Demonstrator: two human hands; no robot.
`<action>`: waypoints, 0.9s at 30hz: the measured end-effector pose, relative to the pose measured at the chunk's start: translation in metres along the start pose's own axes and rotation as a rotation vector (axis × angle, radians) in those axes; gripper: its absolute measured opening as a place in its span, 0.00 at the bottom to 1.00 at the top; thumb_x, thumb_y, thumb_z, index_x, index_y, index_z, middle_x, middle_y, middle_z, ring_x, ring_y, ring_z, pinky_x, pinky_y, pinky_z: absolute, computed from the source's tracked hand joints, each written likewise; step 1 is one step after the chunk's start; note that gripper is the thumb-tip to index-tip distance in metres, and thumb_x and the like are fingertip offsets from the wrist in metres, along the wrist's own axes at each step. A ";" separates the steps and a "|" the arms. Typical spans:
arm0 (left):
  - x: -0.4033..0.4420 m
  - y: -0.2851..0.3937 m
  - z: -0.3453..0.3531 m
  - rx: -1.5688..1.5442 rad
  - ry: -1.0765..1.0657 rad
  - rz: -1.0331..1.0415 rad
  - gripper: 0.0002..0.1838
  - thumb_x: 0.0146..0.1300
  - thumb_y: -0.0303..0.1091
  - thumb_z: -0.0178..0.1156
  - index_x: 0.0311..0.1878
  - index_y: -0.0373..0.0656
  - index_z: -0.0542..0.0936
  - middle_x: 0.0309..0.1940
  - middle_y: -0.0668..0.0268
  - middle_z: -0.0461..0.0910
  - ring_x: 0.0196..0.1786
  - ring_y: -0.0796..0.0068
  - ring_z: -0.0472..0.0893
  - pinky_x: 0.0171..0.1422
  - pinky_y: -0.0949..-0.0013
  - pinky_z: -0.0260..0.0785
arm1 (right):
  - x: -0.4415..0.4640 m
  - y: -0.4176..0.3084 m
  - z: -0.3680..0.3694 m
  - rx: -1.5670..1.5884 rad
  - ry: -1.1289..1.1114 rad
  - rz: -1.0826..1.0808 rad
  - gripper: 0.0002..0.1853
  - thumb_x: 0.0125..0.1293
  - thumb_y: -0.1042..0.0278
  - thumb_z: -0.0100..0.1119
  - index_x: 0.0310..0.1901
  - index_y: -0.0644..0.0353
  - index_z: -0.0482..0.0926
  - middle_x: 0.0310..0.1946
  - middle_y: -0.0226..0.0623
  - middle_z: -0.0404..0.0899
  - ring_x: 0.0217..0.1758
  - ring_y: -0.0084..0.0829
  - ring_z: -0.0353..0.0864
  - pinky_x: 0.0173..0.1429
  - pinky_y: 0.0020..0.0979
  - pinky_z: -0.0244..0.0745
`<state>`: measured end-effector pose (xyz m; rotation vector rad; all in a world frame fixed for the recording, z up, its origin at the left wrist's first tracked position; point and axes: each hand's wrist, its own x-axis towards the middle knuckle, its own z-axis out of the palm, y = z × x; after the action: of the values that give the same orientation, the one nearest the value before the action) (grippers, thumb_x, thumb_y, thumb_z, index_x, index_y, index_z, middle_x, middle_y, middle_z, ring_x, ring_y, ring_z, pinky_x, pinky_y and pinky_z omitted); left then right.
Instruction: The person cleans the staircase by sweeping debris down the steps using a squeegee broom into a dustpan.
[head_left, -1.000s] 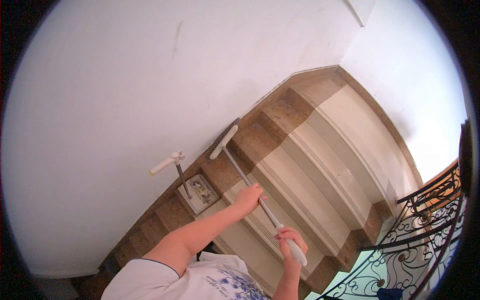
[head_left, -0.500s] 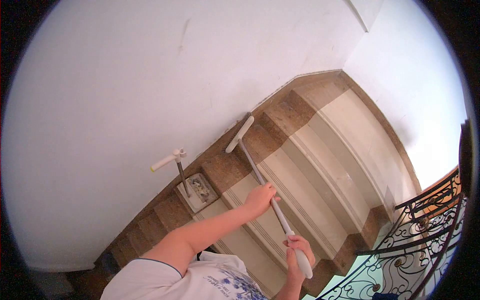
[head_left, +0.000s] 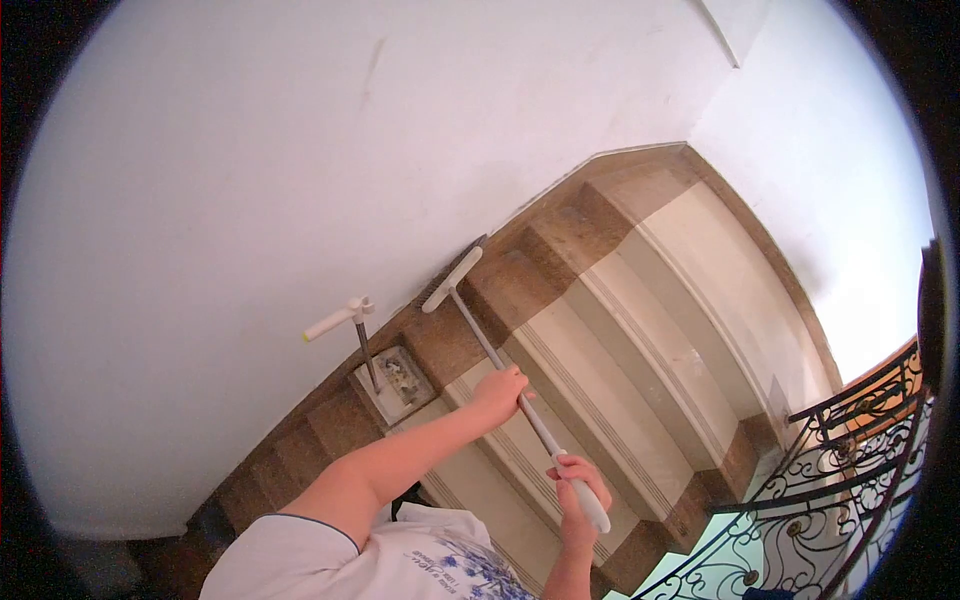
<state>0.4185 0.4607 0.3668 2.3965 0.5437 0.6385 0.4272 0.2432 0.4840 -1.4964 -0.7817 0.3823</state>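
Note:
A long-handled broom (head_left: 475, 327) slants across the stairs, its white head (head_left: 453, 280) and dark bristles against the brown edge of a step by the wall. My left hand (head_left: 502, 391) is wrapped round the middle of the grey pole. Lower down, my right hand (head_left: 582, 486) grips the pole near its thick white end. Left of the broom head, a dustpan (head_left: 396, 384) with an upright handle sits on a step, with debris in its tray. Its white grip (head_left: 335, 320) sticks out toward the wall.
Beige and brown stairs (head_left: 600, 350) curve upward to the right. A white wall (head_left: 250, 200) borders them on the far side. A black wrought-iron railing (head_left: 830, 490) stands at the lower right.
The broom head has moved left and down along the wall side, closer to the dustpan. Both hands have shifted left with the pole. The dustpan has stayed put.

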 end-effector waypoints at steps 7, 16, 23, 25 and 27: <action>-0.026 -0.013 0.000 0.012 -0.006 -0.040 0.12 0.57 0.42 0.58 0.29 0.44 0.72 0.32 0.59 0.72 0.35 0.52 0.76 0.36 0.53 0.68 | -0.011 0.013 0.006 -0.124 -0.070 -0.003 0.07 0.50 0.78 0.59 0.32 0.59 0.78 0.40 0.40 0.80 0.47 0.33 0.79 0.53 0.30 0.71; -0.052 -0.022 0.004 -0.016 0.037 -0.080 0.13 0.58 0.39 0.59 0.26 0.41 0.72 0.31 0.58 0.72 0.33 0.52 0.76 0.35 0.54 0.68 | -0.023 0.008 0.015 -0.241 -0.183 -0.087 0.08 0.48 0.82 0.58 0.32 0.62 0.78 0.40 0.43 0.80 0.41 0.32 0.80 0.47 0.29 0.74; -0.071 -0.018 0.000 -0.029 0.033 -0.101 0.12 0.58 0.38 0.59 0.26 0.41 0.72 0.31 0.58 0.72 0.34 0.52 0.76 0.36 0.55 0.69 | -0.030 0.006 0.014 -0.239 -0.229 -0.069 0.09 0.46 0.83 0.58 0.31 0.61 0.77 0.40 0.41 0.80 0.44 0.34 0.80 0.48 0.30 0.74; -0.075 -0.018 0.000 -0.041 0.014 -0.133 0.12 0.58 0.38 0.59 0.26 0.41 0.72 0.31 0.58 0.72 0.34 0.52 0.76 0.36 0.55 0.69 | -0.032 0.007 0.014 -0.250 -0.243 -0.067 0.09 0.46 0.83 0.58 0.31 0.61 0.77 0.40 0.41 0.80 0.44 0.34 0.80 0.49 0.30 0.74; -0.081 -0.022 0.006 -0.054 0.036 -0.121 0.11 0.58 0.38 0.59 0.27 0.41 0.72 0.31 0.58 0.73 0.34 0.52 0.76 0.36 0.55 0.69 | -0.034 0.007 0.015 -0.224 -0.252 -0.057 0.09 0.46 0.83 0.58 0.32 0.60 0.77 0.40 0.41 0.80 0.45 0.34 0.80 0.49 0.30 0.73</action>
<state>0.3513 0.4331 0.3231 2.2862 0.6733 0.6354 0.3947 0.2321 0.4684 -1.6492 -1.0938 0.4577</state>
